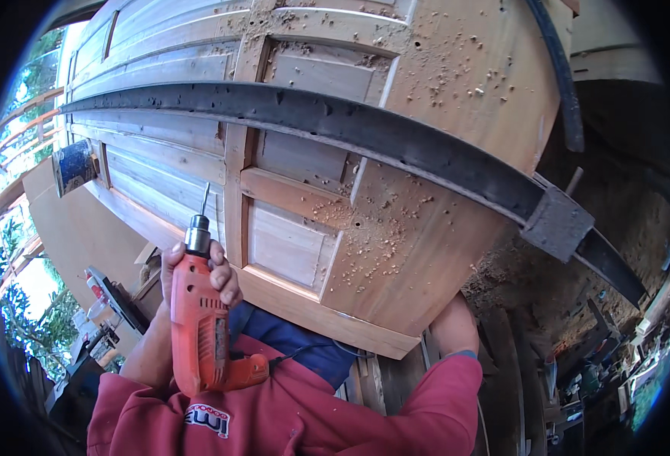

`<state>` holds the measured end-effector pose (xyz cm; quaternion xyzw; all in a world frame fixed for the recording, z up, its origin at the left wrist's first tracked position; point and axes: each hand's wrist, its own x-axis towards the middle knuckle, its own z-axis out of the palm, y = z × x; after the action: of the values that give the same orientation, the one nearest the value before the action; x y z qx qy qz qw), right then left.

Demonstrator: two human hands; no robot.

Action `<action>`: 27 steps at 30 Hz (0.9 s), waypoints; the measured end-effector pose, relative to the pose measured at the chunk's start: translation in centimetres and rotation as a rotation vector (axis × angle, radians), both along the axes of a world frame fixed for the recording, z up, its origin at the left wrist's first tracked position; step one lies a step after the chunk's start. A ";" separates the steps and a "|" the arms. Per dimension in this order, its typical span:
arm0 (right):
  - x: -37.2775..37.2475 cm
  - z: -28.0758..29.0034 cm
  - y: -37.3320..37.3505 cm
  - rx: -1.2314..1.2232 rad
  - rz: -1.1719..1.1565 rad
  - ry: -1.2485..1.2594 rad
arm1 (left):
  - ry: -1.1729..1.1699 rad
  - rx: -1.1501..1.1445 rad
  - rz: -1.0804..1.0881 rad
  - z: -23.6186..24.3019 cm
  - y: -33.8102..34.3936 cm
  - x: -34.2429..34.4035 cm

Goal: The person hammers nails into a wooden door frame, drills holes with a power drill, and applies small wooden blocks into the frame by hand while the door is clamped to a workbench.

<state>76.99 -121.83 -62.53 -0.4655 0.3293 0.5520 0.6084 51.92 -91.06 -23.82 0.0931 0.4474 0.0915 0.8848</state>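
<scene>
My left hand [226, 277] grips an orange-red power drill [198, 327] round the front of its body, just behind the chuck. Its thin bit points up and away, over the near part of a panelled wooden door [419, 258]. The drill's handle end lies close to my red sleeve, and a dark cord runs from it. My right forearm [454, 323] reaches past the door's near right corner; that hand is hidden behind or under the wood. Wood chips [384, 235] lie scattered around small dark holes in the door's right-hand board.
A long black bar clamp [312, 114] spans the door, with a metal jaw [559, 224] off its right edge. Another dark bar [563, 83] stands at far right. A paint-stained can [74, 167] sits at left. Offcuts and clutter [601, 372] fill the lower right.
</scene>
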 end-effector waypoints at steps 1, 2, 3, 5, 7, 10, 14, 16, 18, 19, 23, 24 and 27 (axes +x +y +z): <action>0.3 0.1 -0.3 -0.017 -0.001 -0.004 | 0.007 -0.004 0.003 -0.1 -0.4 0.2; 0.3 0.3 -0.6 -0.030 -0.005 -0.007 | 0.014 -0.009 0.010 -0.2 -0.4 0.1; 0.3 0.5 -0.7 -0.047 -0.009 -0.010 | 0.002 0.005 0.003 -0.3 -0.2 0.1; 0.5 1.5 -1.2 -0.075 -0.007 -0.023 | -0.021 0.027 0.018 -0.4 0.0 -0.3; 0.5 3.5 -2.4 -0.118 0.002 -0.036 | -0.009 0.053 0.075 -0.3 0.4 -0.7; 0.9 7.1 -3.8 -0.194 0.023 -0.090 | 0.011 0.071 0.183 -0.9 1.4 -2.5; 1.2 14.9 -5.5 -0.176 -0.138 -0.107 | 0.353 0.139 0.372 1.1 3.7 -4.1; 0.7 20.9 -4.4 -0.130 -0.318 -0.222 | 0.475 0.186 0.431 2.0 5.8 -5.7; -0.6 24.2 -6.5 -0.329 -0.283 -0.526 | 0.695 0.286 0.550 1.1 9.0 -6.7; -1.0 26.1 -4.1 -0.312 -0.273 -0.545 | 0.789 0.333 0.572 1.0 10.7 -6.7; -5.8 34.0 7.9 -0.447 0.108 -0.898 | 0.845 0.614 0.550 -4.9 16.3 -12.8; -6.7 35.1 11.1 -0.393 0.255 -0.966 | 0.906 0.655 0.519 -5.6 17.8 -12.4; -12.3 36.2 20.2 -0.028 0.541 -0.995 | 1.202 0.869 0.348 -4.5 20.2 -15.4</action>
<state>64.74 -101.59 -26.35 -0.7453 -0.1208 0.3980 0.5210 36.52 -70.91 -28.36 0.3949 0.7841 0.3313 0.3456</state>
